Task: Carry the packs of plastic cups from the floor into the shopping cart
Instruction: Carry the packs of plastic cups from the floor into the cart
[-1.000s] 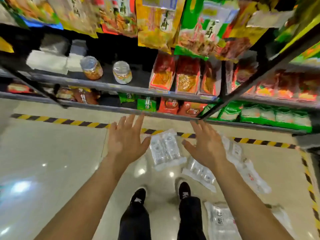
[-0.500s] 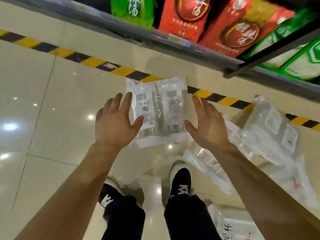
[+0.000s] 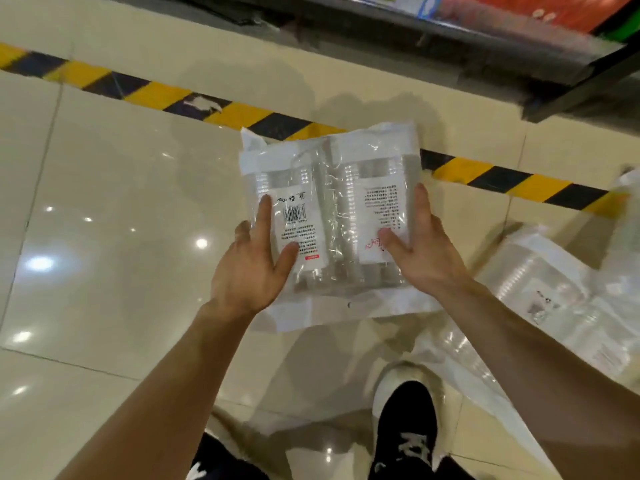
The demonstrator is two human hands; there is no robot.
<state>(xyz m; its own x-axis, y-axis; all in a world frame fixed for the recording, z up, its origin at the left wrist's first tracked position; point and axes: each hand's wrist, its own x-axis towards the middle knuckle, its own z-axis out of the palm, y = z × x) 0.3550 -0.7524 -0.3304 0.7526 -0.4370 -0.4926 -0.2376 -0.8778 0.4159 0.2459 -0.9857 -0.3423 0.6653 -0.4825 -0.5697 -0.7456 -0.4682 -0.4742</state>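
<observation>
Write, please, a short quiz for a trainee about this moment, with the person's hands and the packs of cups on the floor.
1. True or false: only the right hand holds the pack of cups, and the left hand is free.
2. Where do the other packs lie? A) to the left of it B) to the right of it C) on a chair
3. Fill in: the floor tape behind the pack is striped yellow and ____.
Key: 1 false, both hands hold it, one at each side with the thumb on top; 2 B; 3 black.
</observation>
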